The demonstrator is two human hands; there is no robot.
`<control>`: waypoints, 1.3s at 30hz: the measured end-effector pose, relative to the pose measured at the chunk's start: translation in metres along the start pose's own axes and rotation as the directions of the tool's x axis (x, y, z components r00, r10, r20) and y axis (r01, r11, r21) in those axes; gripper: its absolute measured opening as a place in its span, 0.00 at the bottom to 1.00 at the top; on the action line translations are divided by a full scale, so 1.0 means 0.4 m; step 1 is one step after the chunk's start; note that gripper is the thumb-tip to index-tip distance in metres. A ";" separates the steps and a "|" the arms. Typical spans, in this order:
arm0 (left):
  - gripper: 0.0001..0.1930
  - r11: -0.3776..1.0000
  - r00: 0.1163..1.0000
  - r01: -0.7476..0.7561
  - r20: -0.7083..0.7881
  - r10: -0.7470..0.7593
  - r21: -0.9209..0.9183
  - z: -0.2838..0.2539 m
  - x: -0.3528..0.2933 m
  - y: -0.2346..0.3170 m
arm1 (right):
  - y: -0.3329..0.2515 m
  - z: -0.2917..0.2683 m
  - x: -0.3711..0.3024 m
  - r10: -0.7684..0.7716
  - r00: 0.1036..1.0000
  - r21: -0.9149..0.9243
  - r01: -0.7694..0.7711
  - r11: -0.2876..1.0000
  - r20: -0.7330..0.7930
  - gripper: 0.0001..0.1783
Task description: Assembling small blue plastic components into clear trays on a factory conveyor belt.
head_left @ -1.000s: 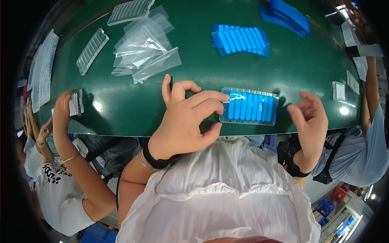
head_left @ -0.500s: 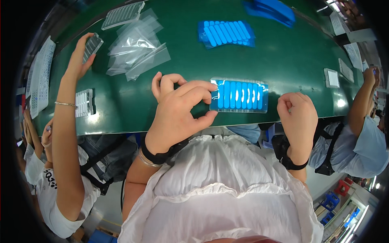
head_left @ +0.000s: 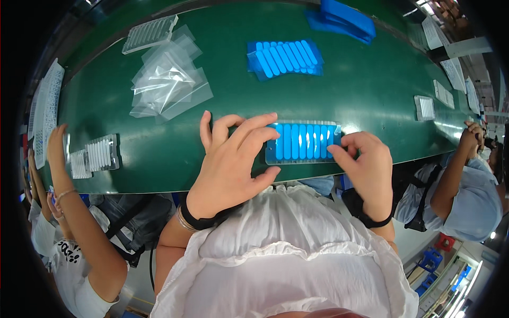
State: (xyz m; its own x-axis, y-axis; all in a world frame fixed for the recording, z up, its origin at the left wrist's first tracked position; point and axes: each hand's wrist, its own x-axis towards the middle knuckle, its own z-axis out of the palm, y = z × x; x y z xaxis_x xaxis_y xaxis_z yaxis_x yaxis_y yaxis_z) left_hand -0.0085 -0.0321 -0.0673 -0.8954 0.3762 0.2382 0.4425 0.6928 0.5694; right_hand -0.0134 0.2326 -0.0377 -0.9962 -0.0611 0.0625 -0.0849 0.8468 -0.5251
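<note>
A clear shallow plastic tray [head_left: 270, 156] lies on the table before me, with a row of shiny bright-blue strips [head_left: 305, 142] over it. At the tray's left end is my left hand [head_left: 228, 159], its fingers spread; the index fingertip touches the upper left part and the thumb rests by the lower left corner. My right hand [head_left: 368, 169] is at the right end, thumb on the last strip and index finger curled at the edge, pinching there. Whether it grips the tray or only a film over it is hard to make out.
Loose clear plastic sheets [head_left: 169, 79] lie at the far left beside a ribbed clear tray [head_left: 150, 34]. Blue strip sheets [head_left: 286, 57] are stacked farther back, near folded blue film [head_left: 347, 21]. Co-workers sit either side; one's arm [head_left: 79, 212] reaches along white-strip trays [head_left: 102, 153].
My right hand has moved left onto the tray's right end. My left hand stays at the left end. The left co-worker's hand has set down a ribbed tray and drawn back.
</note>
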 end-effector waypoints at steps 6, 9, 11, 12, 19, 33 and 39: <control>0.49 0.972 0.988 0.145 -0.030 -0.153 -0.184 0.002 -0.029 -0.028 | -0.178 -0.100 0.047 -0.471 0.879 0.108 0.476 0.873 -0.071 0.09; 0.65 0.988 0.994 0.058 -0.089 -0.071 -0.142 0.020 -0.017 -0.034 | -0.191 -0.138 0.112 -0.265 0.955 0.477 0.295 0.828 -0.130 0.08; 0.66 0.984 0.989 0.085 -0.108 -0.102 -0.155 0.029 -0.034 -0.045 | -0.171 -0.088 0.234 -0.167 0.986 0.571 0.143 0.808 -0.011 0.11; 0.67 0.979 0.989 0.067 -0.114 -0.090 -0.191 0.029 -0.029 -0.044 | -0.127 -0.064 0.303 -0.199 0.980 0.511 0.156 0.845 0.030 0.14; 0.63 0.978 0.991 0.123 -0.034 -0.130 -0.166 0.009 -0.024 -0.038 | -0.032 0.055 0.417 -0.463 0.882 -0.270 0.468 0.842 0.084 0.42; 0.60 0.994 0.996 0.092 -0.015 -0.093 -0.065 0.007 -0.024 -0.010 | -0.127 0.023 0.135 -0.677 0.593 -0.038 0.764 0.644 0.436 0.55; 0.51 0.970 0.960 0.007 -0.269 -0.075 -0.244 0.007 -0.052 -0.053 | -0.005 -0.088 0.201 -0.597 0.768 0.024 0.609 0.793 0.233 0.52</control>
State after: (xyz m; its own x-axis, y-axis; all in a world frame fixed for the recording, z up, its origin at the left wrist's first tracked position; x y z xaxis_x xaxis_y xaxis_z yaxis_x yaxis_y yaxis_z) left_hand 0.0009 -0.0526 -0.0866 -0.9060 0.1440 0.3979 0.4109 0.5244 0.7458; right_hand -0.0927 0.2446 -0.0018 -0.7190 -0.6755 0.1635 -0.6745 0.6216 -0.3982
